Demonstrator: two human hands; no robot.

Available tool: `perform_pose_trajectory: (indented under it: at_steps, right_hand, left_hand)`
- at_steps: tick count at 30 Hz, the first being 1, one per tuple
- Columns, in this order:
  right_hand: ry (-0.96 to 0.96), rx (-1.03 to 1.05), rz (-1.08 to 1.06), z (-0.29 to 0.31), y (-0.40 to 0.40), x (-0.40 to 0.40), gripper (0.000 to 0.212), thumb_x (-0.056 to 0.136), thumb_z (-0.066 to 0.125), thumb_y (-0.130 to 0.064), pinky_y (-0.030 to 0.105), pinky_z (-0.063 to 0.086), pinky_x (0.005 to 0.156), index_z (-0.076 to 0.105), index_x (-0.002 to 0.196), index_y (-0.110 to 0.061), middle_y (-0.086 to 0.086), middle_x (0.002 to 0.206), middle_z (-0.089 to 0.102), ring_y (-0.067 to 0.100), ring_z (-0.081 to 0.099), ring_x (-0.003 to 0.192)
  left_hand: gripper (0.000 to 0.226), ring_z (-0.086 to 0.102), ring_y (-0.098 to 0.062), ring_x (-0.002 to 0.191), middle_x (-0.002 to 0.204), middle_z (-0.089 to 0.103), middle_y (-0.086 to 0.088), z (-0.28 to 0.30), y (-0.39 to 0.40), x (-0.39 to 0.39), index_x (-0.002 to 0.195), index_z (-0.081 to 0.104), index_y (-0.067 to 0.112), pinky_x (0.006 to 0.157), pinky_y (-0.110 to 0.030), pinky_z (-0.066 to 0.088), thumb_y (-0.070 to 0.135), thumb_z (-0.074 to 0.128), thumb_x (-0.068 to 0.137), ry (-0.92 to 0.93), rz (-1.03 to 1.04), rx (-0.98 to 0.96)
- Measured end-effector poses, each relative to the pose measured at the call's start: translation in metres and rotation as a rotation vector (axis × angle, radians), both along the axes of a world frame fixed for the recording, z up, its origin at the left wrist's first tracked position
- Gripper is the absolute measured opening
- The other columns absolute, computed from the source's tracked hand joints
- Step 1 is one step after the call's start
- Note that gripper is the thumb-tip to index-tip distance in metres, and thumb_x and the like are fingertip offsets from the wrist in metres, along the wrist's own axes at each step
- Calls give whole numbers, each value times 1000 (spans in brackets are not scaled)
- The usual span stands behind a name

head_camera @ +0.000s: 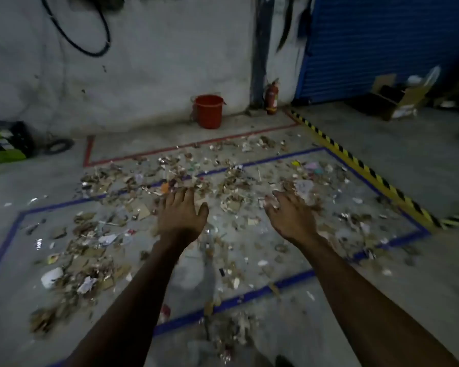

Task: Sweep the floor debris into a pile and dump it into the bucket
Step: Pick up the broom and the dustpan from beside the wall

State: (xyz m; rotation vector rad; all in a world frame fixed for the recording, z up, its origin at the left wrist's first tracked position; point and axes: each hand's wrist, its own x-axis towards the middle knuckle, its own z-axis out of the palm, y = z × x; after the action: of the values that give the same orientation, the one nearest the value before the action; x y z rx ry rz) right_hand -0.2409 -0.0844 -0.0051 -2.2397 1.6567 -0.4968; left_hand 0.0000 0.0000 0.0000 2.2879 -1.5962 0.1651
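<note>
While both arms reach forward over it, the floor (382, 300) carries debris (96, 250) scattered across most of its middle: torn cardboard, paper scraps and shiny bits, spread over a blue tape rectangle (249, 296) and up past a red tape line (191, 147) toward the far wall (149, 83). A blue shutter (382, 43) fills the far right corner, with an open box (398, 99) on the floor before it. Yellow-black tape (355, 165) runs along the right edge of the littered patch. The bucket (208, 111), red and upright, stands against the far wall, well apart from the debris, with an extinguisher (272, 98) near it to the right. The left hand (182, 214) is spread flat, fingers straight, holding nothing. The right hand (289, 213) has its fingers extended and relaxed too; the pale scraps at its fingertips are blurred, so I cannot tell whether it touches them.
</note>
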Motion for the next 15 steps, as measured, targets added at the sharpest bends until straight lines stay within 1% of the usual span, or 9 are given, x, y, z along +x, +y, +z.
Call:
perform_pose_trajectory:
  at_steps: [1,2,3,4,6,9,12,15]
  right_hand:
    - [3,31,-11,-6,6,-6,55,98,43,-51,41,35,109,46,143,-19,5,148,45,28,39,135]
    - [21,50,-21,-13,10,-13,55,98,42,-51,41,35,110,46,143,-20,5,149,44,28,38,136]
    - [41,85,-27,-23,17,-21,56,98,41,-52,42,34,110,45,144,-21,5,150,42,29,37,137]
    - [61,129,-30,-31,24,-30,57,98,40,-53,43,33,111,42,146,-21,5,151,40,29,36,137]
    - [87,176,-46,-46,33,-47,59,99,39,-53,43,32,112,39,148,-19,7,152,38,30,35,139]
    - [108,208,-71,-62,39,-74,59,98,41,-52,43,33,111,38,147,-20,7,152,39,30,36,138]
    - [91,250,-81,-77,37,-106,58,98,41,-52,44,32,112,38,147,-21,7,152,39,29,35,139]
    - [85,280,-105,-93,27,-156,58,98,40,-52,44,30,114,37,148,-22,6,154,35,28,30,141]
  left_hand:
    - [60,56,-35,115,127,60,-15,-6,4,-5,126,58,6,98,-47,40,50,40,88,29,-52,40]
    - [61,60,-36,109,120,64,-17,-14,6,-10,121,61,4,93,-47,43,50,40,87,-5,-92,16]
    - [61,61,-36,106,116,65,-18,-27,11,-15,119,63,2,91,-48,45,49,41,86,-26,-123,13]
    - [60,60,-36,108,117,65,-18,-36,15,-21,120,62,3,92,-48,44,48,43,85,-24,-136,4]
    - [60,54,-34,118,126,60,-16,-47,18,-39,126,58,5,99,-48,39,48,47,85,25,-143,32]
    - [62,46,-30,128,134,55,-12,-59,19,-71,132,53,8,106,-45,31,50,44,86,49,-138,83]
    - [60,34,-27,138,145,45,-9,-76,13,-110,140,44,12,113,-45,23,48,47,93,81,-149,171]
    - [61,27,-26,141,150,37,-6,-95,-5,-161,144,37,15,116,-47,21,50,44,94,61,-181,258]
